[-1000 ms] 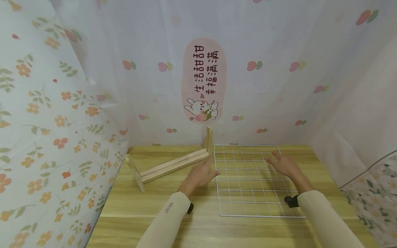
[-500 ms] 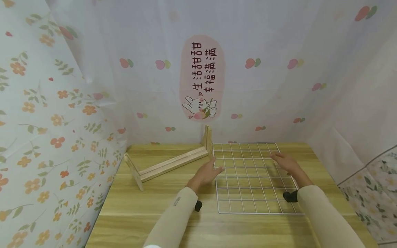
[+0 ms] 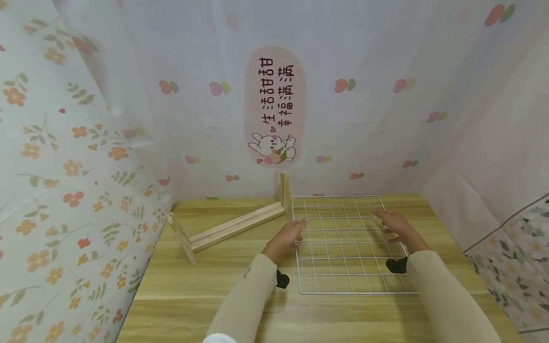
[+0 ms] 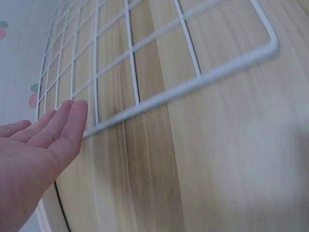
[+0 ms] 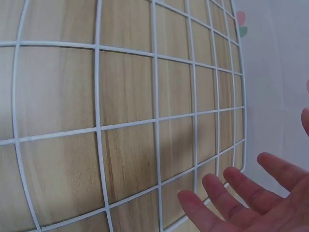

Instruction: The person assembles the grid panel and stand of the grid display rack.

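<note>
Left hand (image 3: pixel 285 239) and right hand (image 3: pixel 401 229), fingers loosely extended, holding nothing, flank the grid's (image 5: pixel 156 119) edges; tabletop (image 3: pixel 334 319) stretches nearer than both.

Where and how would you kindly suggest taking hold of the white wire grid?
I would pinch the white wire grid by its opposite side wires, left hand coming from the left, right hand from the right. It looks broad and flat on the table, so lifting these thin wires from both sides should keep it level.

White wire grid (image 5: pixel 156 119), yellow-brown tabletop (image 3: pixel 180 295) — streaked with darker grain — cream sleeves (image 3: pixel 448 295), and a white cloth (image 3: pixel 96 166) (orange flowers (image 3: pixel 117 153), green leaves (image 3: pixel 123 177)).
</note>
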`<state>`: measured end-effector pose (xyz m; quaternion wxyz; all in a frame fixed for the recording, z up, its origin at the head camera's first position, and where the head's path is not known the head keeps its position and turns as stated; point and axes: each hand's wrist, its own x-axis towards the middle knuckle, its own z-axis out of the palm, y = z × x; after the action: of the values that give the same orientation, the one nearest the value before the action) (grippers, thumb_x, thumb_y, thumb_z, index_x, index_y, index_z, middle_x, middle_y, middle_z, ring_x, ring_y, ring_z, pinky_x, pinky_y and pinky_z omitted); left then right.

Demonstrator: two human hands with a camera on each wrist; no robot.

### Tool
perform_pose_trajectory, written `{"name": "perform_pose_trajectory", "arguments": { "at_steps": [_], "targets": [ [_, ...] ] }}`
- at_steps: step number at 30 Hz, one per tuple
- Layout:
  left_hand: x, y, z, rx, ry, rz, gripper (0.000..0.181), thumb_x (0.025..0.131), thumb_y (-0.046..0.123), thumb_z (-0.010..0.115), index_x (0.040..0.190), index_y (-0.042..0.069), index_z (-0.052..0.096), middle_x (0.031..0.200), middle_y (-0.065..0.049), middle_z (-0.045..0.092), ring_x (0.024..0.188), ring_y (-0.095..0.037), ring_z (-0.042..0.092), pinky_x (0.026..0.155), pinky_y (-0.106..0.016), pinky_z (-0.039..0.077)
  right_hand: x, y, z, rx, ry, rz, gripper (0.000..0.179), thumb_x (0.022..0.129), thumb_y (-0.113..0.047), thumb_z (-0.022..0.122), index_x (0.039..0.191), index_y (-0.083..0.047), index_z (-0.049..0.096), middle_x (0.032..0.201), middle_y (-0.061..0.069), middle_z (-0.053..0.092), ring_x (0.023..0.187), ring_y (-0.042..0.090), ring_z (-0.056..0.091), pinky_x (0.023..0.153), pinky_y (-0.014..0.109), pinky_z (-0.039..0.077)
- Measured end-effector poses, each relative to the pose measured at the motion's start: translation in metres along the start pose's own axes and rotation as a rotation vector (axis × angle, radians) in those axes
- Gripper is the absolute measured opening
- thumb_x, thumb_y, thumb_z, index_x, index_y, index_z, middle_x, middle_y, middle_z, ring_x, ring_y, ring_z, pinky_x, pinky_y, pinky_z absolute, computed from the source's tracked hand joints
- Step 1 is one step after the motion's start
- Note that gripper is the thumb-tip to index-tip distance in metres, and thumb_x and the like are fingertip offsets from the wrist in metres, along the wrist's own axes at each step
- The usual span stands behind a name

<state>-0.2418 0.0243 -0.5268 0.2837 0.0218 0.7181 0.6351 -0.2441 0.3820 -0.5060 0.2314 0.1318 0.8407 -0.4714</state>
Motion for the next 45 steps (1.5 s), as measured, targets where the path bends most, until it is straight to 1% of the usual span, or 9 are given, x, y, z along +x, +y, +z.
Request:
{"name": "perform_pose_trajectory", "arguments": {
  "at_steps": [4, 8, 14, 20, 26, 33, 38, 41, 45],
  "targets": [
    [0.003, -0.003, 0.001, -0.173, -0.026, -0.055, 0.083, 0.095, 0.059, 0.048, 0.151, 0.002, 0.026, 0.149, -0.030, 0.031, 0.131, -0.048, 0.038, 0.103, -0.060, 0.039, 0.001, -0.001, -0.001, 0.025, -0.003, 0.019, 0.099, 0.094, -0.069, 0.035, 0.153, 0.004, 0.006, 0.152, 0.037, 0.015, 0.134, 0.056, 0.028, 0.092, 0.062, 0.046],
    [0.005, -0.008, -0.002, -0.249, -0.051, -0.086, 0.087, 0.096, 0.059, 0.046, 0.154, 0.001, 0.017, 0.150, -0.034, 0.028, 0.134, -0.051, 0.035, 0.105, -0.061, 0.036, 0.005, 0.001, -0.002, 0.054, -0.013, 0.029, 0.106, 0.090, -0.073, 0.037, 0.153, 0.005, 0.002, 0.152, 0.038, 0.014, 0.135, 0.056, 0.027, 0.092, 0.063, 0.046],
    [0.006, -0.011, -0.001, -0.312, -0.084, -0.102, 0.094, 0.094, 0.064, 0.045, 0.154, -0.001, 0.013, 0.150, -0.034, 0.027, 0.136, -0.051, 0.031, 0.105, -0.060, 0.037, 0.012, 0.011, -0.005, 0.100, -0.018, 0.051, 0.106, 0.091, -0.072, 0.039, 0.153, 0.004, -0.001, 0.151, 0.039, 0.015, 0.134, 0.056, 0.029, 0.091, 0.063, 0.047],
    [0.009, -0.012, 0.003, -0.344, -0.091, -0.109, 0.095, 0.095, 0.063, 0.043, 0.152, -0.006, 0.011, 0.150, -0.034, 0.027, 0.138, -0.049, 0.030, 0.105, -0.060, 0.038, 0.013, 0.015, -0.005, 0.134, -0.027, 0.062, 0.100, 0.095, -0.067, 0.034, 0.152, 0.007, -0.003, 0.150, 0.040, 0.013, 0.134, 0.058, 0.025, 0.095, 0.065, 0.044],
    [0.012, -0.015, 0.008, -0.390, -0.080, -0.112, 0.097, 0.094, 0.063, 0.046, 0.152, -0.005, 0.010, 0.151, -0.033, 0.026, 0.139, -0.048, 0.029, 0.104, -0.063, 0.036, 0.012, 0.018, -0.003, 0.146, -0.008, 0.068, 0.103, 0.093, -0.069, 0.036, 0.152, 0.008, 0.001, 0.150, 0.040, 0.014, 0.134, 0.058, 0.025, 0.092, 0.063, 0.046],
    [0.010, -0.016, 0.010, -0.400, -0.071, -0.109, 0.107, 0.087, 0.070, 0.051, 0.153, -0.004, 0.010, 0.152, -0.030, 0.027, 0.140, -0.045, 0.029, 0.107, -0.062, 0.033, 0.012, 0.016, -0.001, 0.169, -0.014, 0.082, 0.105, 0.092, -0.070, 0.038, 0.152, 0.009, 0.001, 0.152, 0.038, 0.014, 0.136, 0.055, 0.024, 0.097, 0.062, 0.044],
    [0.009, -0.016, 0.010, -0.395, -0.079, -0.098, 0.114, 0.084, 0.074, 0.051, 0.152, -0.007, 0.007, 0.153, -0.031, 0.025, 0.140, -0.045, 0.028, 0.107, -0.062, 0.033, 0.016, 0.018, 0.001, 0.177, 0.005, 0.087, 0.097, 0.097, -0.063, 0.036, 0.151, 0.010, 0.002, 0.151, 0.038, 0.015, 0.135, 0.055, 0.025, 0.095, 0.060, 0.046],
    [0.010, -0.018, 0.009, -0.423, -0.079, -0.107, 0.114, 0.085, 0.072, 0.052, 0.152, -0.007, 0.005, 0.154, -0.030, 0.024, 0.141, -0.044, 0.027, 0.108, -0.062, 0.031, 0.018, 0.021, 0.002, 0.201, 0.016, 0.092, 0.094, 0.098, -0.059, 0.037, 0.151, 0.009, 0.002, 0.151, 0.038, 0.016, 0.135, 0.054, 0.026, 0.095, 0.058, 0.048],
    [0.014, -0.021, 0.010, -0.460, -0.078, -0.114, 0.111, 0.088, 0.068, 0.051, 0.152, -0.008, 0.003, 0.154, -0.031, 0.023, 0.142, -0.044, 0.025, 0.108, -0.064, 0.029, 0.018, 0.022, 0.003, 0.243, 0.033, 0.108, 0.097, 0.096, -0.062, 0.040, 0.152, 0.007, 0.002, 0.153, 0.035, 0.016, 0.136, 0.053, 0.025, 0.097, 0.056, 0.047]
  ]
}}
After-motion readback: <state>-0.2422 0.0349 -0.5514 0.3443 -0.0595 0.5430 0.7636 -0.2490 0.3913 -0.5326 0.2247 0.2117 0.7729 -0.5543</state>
